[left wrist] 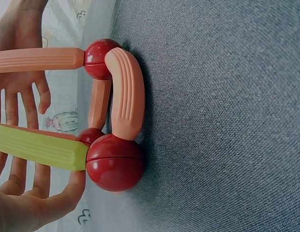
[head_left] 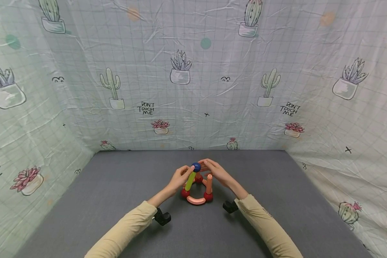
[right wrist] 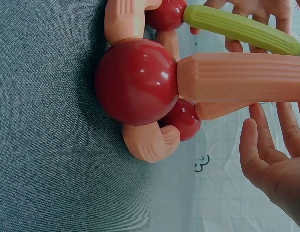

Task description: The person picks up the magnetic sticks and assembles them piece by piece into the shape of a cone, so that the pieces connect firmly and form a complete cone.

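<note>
Three red balls (right wrist: 138, 79), joined in a ring by curved orange bars (left wrist: 128, 96), stand on the grey table. A yellow-green rod (head_left: 190, 181) leans up from the left ball, with a blue ball (head_left: 196, 167) at its top. My left hand (head_left: 179, 177) pinches that blue ball, thumb at its left side, other fingers behind the rod. Upright on the right ball is an orange rod (head_left: 209, 183) with a bare upper end. Another orange rod (right wrist: 220, 110) rises from the rear ball, its top hidden. My right hand (head_left: 218, 172) reaches around the back, fingers extended, fingertips beside the blue ball.
Dark grey cloth covers the table (head_left: 122, 182). A pale curtain (head_left: 193, 96) printed with cactus pots hangs behind and at both sides. Black wrist cameras (head_left: 162, 217) jut inward under both sleeves, close over the table.
</note>
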`<state>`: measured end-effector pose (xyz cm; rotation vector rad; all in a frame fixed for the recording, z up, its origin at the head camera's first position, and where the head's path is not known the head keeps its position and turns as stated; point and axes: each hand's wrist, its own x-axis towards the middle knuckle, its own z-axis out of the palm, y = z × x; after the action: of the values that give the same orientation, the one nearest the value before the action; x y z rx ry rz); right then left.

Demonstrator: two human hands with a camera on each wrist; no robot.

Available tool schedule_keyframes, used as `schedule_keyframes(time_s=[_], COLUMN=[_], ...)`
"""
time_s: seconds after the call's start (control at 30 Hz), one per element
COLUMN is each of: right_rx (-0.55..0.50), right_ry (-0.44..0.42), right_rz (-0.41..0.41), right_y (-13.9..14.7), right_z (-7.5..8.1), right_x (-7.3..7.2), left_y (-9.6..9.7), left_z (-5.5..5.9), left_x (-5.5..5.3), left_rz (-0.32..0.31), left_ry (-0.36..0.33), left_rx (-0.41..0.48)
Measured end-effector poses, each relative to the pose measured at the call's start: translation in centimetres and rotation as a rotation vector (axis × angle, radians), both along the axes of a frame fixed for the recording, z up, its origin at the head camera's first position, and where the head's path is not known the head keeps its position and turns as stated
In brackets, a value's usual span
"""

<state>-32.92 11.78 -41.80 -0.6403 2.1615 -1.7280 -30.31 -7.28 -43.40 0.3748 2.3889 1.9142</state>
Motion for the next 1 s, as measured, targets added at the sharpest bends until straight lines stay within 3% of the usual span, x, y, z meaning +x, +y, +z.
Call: schedule_keyframes(time_s=[0.27, 0.4, 0.57, 0.77, 1.0], right_rx=[-0.017, -0.029, -0.044, -0.070, -0.050], right_ry=[0.018, 0.026, 0.018, -0.009, -0.023], right_rz=[-0.008, -0.002, 0.013, 0.035, 0.043], right_y=[0.5, 1.1, 1.9, 2.7, 3.4], right_z=[-0.6, -0.5, -0.5, -0.5, -0.3], right_x=[-0.3, 0.0, 0.4, 0.8, 1.7], left_y=[-0.1, 0.0, -0.1, -0.4, -0.6], left_z=[0.5, 1.9, 3.2, 3.5, 3.5], left_x=[0.2, 1.2, 2.0, 2.1, 2.0], left_rz=[-0.031, -0.072, -0.096, -0.091, -0.112], left_ry=[-0.016, -0.011, -0.067, -0.118, -0.130], left_rx=[-0.006, -0.037, -0.053, -0.055, -0.051])
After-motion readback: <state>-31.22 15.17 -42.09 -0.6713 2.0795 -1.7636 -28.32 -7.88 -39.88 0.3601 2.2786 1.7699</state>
